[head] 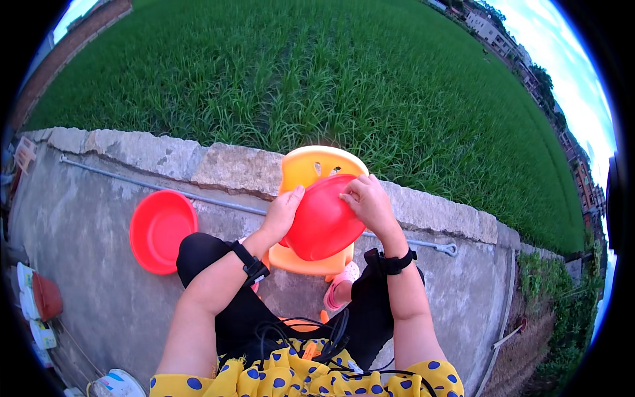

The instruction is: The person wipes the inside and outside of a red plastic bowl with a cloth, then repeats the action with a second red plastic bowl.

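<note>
In front of me my left hand (284, 214) grips the left rim of a tilted red plastic basin (325, 218). My right hand (366, 202) is at the basin's upper right, thumb and fingertips pinched together against its surface; whether something small is between them cannot be told. Behind and below the basin stands a small yellow and orange plastic chair (307, 164), its backrest against the low stone wall. A second red plastic basin (163, 231) rests on the concrete to the left, beside my knee.
A low stone wall (238, 168) borders a field of green plants (317, 84). Along its foot lies a metal rod (448, 249) with a looped end. White buckets (116, 383) and a brownish-red container (47, 296) stand at the left. Black cables (340, 330) lie over my lap.
</note>
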`<state>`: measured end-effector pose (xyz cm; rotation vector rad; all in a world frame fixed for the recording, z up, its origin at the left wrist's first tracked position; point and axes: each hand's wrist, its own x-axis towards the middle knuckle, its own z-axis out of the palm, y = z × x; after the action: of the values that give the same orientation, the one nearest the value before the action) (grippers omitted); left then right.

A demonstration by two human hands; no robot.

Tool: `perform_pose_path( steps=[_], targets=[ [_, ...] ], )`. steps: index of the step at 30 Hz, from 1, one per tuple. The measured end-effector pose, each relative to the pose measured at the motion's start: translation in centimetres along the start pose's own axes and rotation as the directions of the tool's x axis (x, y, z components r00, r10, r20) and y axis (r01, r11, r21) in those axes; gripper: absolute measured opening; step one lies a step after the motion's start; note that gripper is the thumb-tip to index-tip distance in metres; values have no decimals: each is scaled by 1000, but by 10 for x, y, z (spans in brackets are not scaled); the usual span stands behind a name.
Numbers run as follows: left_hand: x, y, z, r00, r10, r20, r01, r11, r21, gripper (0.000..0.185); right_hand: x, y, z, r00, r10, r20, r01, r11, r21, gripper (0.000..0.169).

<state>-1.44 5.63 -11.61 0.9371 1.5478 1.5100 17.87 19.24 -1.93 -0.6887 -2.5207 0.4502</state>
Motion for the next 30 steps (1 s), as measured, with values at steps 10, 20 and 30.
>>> perform_pose_path(
  steps=[10, 20, 30],
  targets=[
    [0, 1, 5, 998, 67, 8, -68, 983, 169, 59, 24, 17, -14, 885, 195, 423, -237, 970, 48, 20],
    [-1, 13, 4, 994, 92, 51, -96, 993, 73, 56, 6, 23, -10, 917, 30, 397, -157, 944, 291, 23],
    [2, 15, 2, 994, 70, 88, -77, 994, 80, 61, 2, 20, -9, 958, -35, 285, -7, 990, 144, 16]
  ],
)
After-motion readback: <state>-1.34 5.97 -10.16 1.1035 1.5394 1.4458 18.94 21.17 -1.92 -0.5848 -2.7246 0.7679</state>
